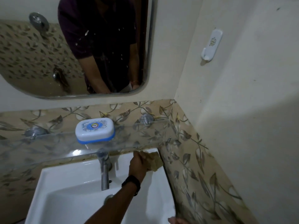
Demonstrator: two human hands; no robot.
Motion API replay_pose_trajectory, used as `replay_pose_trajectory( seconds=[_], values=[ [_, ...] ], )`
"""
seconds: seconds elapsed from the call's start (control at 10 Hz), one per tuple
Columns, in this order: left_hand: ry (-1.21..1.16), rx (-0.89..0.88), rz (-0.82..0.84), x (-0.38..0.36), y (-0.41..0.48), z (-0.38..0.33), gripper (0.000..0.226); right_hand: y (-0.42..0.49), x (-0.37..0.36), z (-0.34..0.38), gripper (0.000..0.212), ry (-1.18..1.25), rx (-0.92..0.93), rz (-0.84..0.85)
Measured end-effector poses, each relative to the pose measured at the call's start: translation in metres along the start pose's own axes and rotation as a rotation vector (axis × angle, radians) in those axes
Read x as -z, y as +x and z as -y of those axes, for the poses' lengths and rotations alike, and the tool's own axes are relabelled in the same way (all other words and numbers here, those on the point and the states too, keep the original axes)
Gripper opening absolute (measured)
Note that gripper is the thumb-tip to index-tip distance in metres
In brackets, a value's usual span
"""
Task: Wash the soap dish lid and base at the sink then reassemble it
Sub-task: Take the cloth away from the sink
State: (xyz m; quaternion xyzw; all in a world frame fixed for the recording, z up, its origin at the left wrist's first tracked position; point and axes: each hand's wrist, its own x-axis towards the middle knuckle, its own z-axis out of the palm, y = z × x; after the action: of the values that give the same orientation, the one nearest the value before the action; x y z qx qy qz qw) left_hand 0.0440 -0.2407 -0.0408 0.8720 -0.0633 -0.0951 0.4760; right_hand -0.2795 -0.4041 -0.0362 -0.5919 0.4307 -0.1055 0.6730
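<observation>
The soap dish stands closed on the glass shelf above the sink, its white printed lid sitting on the blue base. My left hand, with a dark watch on the wrist, reaches under the shelf to the sink's back right corner. There it grips a yellow-brown sponge. Only a sliver of my right hand shows at the bottom edge, by the sink's right rim, and its fingers are cut off. Neither hand touches the soap dish.
A white basin with a chrome tap at its middle sits below the shelf. The leaf-patterned tiled wall closes in on the right. A mirror hangs above, and a white hook is on the right wall.
</observation>
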Motion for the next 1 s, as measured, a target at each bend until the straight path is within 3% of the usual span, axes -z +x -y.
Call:
replay_pose_trajectory(
  seconds=[0.1,0.2,0.3,0.4,0.5,0.6,0.7,0.8,0.9,1.0],
  values=[
    [-0.122,-0.11,0.048,0.03,-0.026,-0.022,0.023,-0.039,-0.119,0.052,0.041,0.405,-0.09,0.087],
    [-0.098,-0.245,0.089,0.072,-0.059,-0.036,0.021,-0.055,-0.155,0.072,0.023,0.165,-0.119,0.093],
    [-0.146,-0.328,0.122,0.127,-0.102,-0.045,0.03,-0.061,-0.184,0.072,0.043,0.365,-0.266,0.087],
    [-0.207,-0.355,0.103,0.183,-0.145,-0.037,0.032,-0.097,-0.221,0.076,0.065,0.507,-0.5,0.206],
    [-0.233,-0.264,0.059,0.239,-0.189,-0.003,0.028,-0.132,-0.254,0.065,0.077,0.629,-0.643,0.449],
    [-0.239,-0.17,-0.033,0.296,-0.236,0.048,0.026,-0.172,-0.291,0.058,0.061,0.556,-0.631,0.783],
    [-0.295,-0.039,-0.049,0.354,-0.277,0.106,0.027,-0.205,-0.337,0.038,0.055,0.214,-0.458,0.996],
    [-0.27,0.076,0.033,0.406,-0.311,0.169,0.059,-0.231,-0.392,0.0,0.035,0.0,-0.316,1.021],
    [-0.012,0.043,0.011,0.445,-0.319,0.238,0.064,-0.251,-0.454,-0.032,0.03,-0.176,-0.262,0.975],
    [0.216,-0.045,-0.014,0.472,-0.305,0.304,0.045,-0.257,-0.522,-0.072,0.027,-0.291,-0.259,0.919]
  ],
)
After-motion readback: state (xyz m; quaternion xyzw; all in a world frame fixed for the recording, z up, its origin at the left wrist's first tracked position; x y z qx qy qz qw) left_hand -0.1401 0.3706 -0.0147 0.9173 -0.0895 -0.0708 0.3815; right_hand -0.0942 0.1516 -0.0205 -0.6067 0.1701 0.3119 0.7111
